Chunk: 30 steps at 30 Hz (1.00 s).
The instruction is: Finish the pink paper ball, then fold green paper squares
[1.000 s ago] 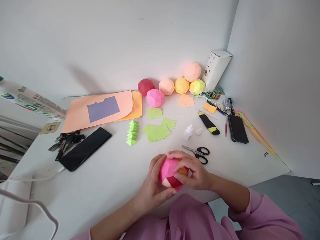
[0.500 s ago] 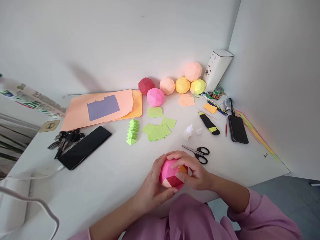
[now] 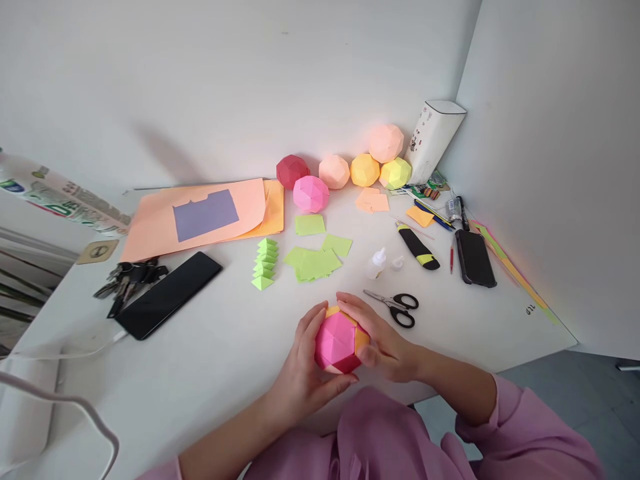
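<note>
A faceted paper ball (image 3: 337, 339) in pink, dark red and orange is held just above the table's front part. My left hand (image 3: 306, 373) wraps round its left side, thumb underneath. Against the right side, my right hand (image 3: 385, 343) presses with its fingers and thumb. Beyond the ball lie scissors (image 3: 397, 305) with black handles. A column of folded green paper pieces (image 3: 265, 265) and loose green paper squares (image 3: 316, 264) are further back. A small white bottle (image 3: 377, 263) stands near its cap (image 3: 397, 263).
Several finished paper balls (image 3: 311, 194) sit along the wall. A black and yellow cutter (image 3: 419, 247) and a phone (image 3: 476, 259) are to the right. On the left are another phone (image 3: 170, 295), keys (image 3: 131, 280), orange paper sheets (image 3: 150, 227) and a plastic bottle (image 3: 65, 193).
The right fingers have slid off the ball's front face to its right side. The ball has turned a little, and more of its pink and orange faces shows.
</note>
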Motion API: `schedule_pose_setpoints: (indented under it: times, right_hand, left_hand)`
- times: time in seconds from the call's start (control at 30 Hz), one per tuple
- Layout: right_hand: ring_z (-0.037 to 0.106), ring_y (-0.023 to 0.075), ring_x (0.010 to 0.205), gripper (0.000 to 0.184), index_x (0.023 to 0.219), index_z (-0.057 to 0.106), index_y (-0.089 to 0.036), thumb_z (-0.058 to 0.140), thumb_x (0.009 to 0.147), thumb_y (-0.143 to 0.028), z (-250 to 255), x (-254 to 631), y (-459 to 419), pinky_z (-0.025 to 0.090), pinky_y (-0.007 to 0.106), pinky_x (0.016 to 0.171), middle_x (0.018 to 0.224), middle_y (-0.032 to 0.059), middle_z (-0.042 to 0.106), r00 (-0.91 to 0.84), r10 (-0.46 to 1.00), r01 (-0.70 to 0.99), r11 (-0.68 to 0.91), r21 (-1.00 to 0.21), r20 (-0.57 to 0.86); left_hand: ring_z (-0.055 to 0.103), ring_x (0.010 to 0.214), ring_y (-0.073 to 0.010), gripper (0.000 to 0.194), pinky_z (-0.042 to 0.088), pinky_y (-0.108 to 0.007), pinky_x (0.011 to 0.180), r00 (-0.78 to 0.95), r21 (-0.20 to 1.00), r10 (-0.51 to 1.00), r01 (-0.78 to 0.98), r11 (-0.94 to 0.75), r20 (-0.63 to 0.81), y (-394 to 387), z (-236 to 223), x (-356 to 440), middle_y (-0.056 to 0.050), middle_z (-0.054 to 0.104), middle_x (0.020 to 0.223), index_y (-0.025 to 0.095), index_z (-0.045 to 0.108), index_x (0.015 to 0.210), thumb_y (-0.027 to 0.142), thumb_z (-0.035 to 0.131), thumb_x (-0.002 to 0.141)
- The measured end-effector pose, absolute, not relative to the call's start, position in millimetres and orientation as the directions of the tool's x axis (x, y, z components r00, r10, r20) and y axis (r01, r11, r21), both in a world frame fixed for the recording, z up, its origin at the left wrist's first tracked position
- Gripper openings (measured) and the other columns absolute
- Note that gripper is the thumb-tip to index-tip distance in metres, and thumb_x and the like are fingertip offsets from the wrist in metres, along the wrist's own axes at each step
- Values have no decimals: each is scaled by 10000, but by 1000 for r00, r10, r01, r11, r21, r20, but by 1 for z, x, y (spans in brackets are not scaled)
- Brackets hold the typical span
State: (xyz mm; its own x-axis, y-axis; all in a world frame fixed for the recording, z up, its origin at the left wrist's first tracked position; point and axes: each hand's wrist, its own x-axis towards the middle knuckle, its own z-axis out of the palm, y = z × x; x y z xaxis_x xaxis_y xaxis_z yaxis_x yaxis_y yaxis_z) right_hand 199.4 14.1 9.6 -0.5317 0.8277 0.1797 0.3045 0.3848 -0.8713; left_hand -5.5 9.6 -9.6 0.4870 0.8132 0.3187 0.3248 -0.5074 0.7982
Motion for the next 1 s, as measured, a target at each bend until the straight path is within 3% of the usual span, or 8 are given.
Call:
schedule_pose_setpoints:
  times: [0.13, 0.33, 0.5, 0.6, 0.7, 0.77, 0.87, 1.0]
  right_hand:
    - [98, 332, 1428, 893, 1494, 58, -178, 445, 842, -651, 5, 197, 16, 214, 534, 1118, 1543, 192, 89, -582, 762, 426, 584, -692, 285]
    - [237, 336, 1382, 886, 1482, 15, -133, 392, 864, -645, 5, 190, 15, 296, 545, 1072, 1472, 261, 224, -547, 740, 557, 671, -489, 392]
    - [306, 341, 1345, 905, 1475, 51, -123, 378, 843, -682, 0, 188, 12, 349, 546, 1041, 1416, 263, 322, -511, 758, 579, 653, -488, 406]
    - [293, 324, 1357, 896, 1473, 87, -135, 393, 835, -686, 2, 191, 13, 332, 520, 1067, 1423, 244, 326, -521, 771, 527, 628, -573, 365]
    - [224, 314, 1394, 895, 1474, 91, -150, 435, 832, -669, 9, 197, 16, 289, 497, 1100, 1470, 222, 255, -576, 747, 414, 616, -670, 331]
    - [189, 319, 1405, 922, 1472, 96, -175, 508, 804, -657, 13, 200, 19, 263, 496, 1110, 1485, 204, 219, -588, 721, 342, 632, -696, 367]
    - [195, 326, 1401, 996, 1466, 109, -210, 635, 729, -626, 14, 201, 21, 245, 491, 1115, 1489, 189, 189, -579, 688, 271, 668, -693, 437]
    - [231, 328, 1387, 1013, 1448, 162, -222, 727, 677, -557, 12, 197, 20, 274, 478, 1100, 1474, 189, 223, -561, 709, 254, 639, -726, 428]
  left_hand:
    - [281, 1337, -366, 922, 393, -540, 1011, 513, 703, 777, 395, -592, 365, 8, -13, -4, -231, 230, 1449, 199, 67, 1478, 409, 653, 799]
    - [286, 1320, -378, 873, 405, -561, 968, 548, 558, 705, 444, -701, 450, 9, -12, 1, -241, 198, 1455, 217, 48, 1484, 359, 612, 834]
    - [282, 1310, -375, 895, 383, -593, 975, 562, 544, 702, 457, -704, 437, 9, -12, 2, -231, 178, 1458, 238, 37, 1483, 315, 632, 818]
    - [264, 1338, -363, 851, 372, -572, 1003, 555, 661, 737, 392, -640, 385, 8, -10, 0, -201, 170, 1476, 268, 86, 1477, 301, 629, 823]
    - [295, 1339, -361, 805, 365, -540, 1029, 497, 880, 833, 249, -404, 242, 8, -4, -6, -158, 247, 1471, 285, 198, 1452, 358, 658, 796]
    - [393, 1286, -343, 740, 405, -506, 1003, 470, 993, 882, 88, -76, 26, 9, 2, -9, -136, 353, 1429, 290, 235, 1437, 424, 618, 818]
    - [435, 1262, -322, 668, 430, -477, 976, 513, 900, 818, -177, 398, -261, 11, 8, -9, -131, 394, 1428, 283, 202, 1450, 531, 456, 885]
    - [424, 1272, -325, 622, 416, -472, 978, 595, 736, 736, -331, 590, -322, 16, 8, -3, -126, 409, 1436, 247, 343, 1409, 603, 329, 899]
